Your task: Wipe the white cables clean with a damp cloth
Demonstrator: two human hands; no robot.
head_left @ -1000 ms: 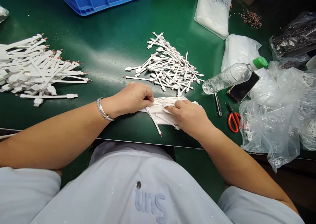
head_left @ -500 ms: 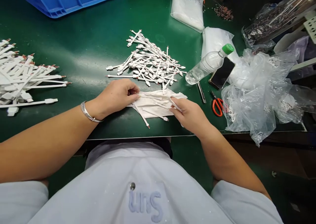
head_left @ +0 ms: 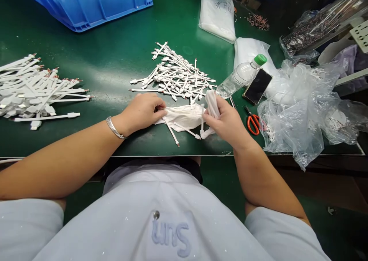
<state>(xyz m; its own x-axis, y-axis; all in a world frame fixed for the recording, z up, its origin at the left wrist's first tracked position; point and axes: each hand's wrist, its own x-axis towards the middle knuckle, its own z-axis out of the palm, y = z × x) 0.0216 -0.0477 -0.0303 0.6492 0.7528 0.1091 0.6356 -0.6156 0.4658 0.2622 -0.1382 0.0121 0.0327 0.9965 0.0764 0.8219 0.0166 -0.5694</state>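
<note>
A thin white cloth (head_left: 184,117) lies stretched between my hands near the table's front edge. My left hand (head_left: 142,109) is closed in a pinch at its left end, with the fingertips partly hidden. In my right hand (head_left: 228,119) the other end is gripped, raised and bunched over the fingers. A few short white cables (head_left: 171,132) lie over and beside the cloth, and one stands nearly upright by my right thumb. Just beyond the cloth spreads a loose pile of short white cables (head_left: 181,76) with small connectors and coppery tips.
A larger pile of white cables (head_left: 37,92) sits at the left. Behind is a blue bin (head_left: 100,7). On the right are a green-capped bottle (head_left: 238,76), a phone (head_left: 257,86), orange-handled scissors (head_left: 253,124) and clear plastic bags (head_left: 299,119).
My right hand has lifted and folded up the cloth's right end, drawing it off the table. The left hand keeps its pinch. The whole view has shifted slightly.
</note>
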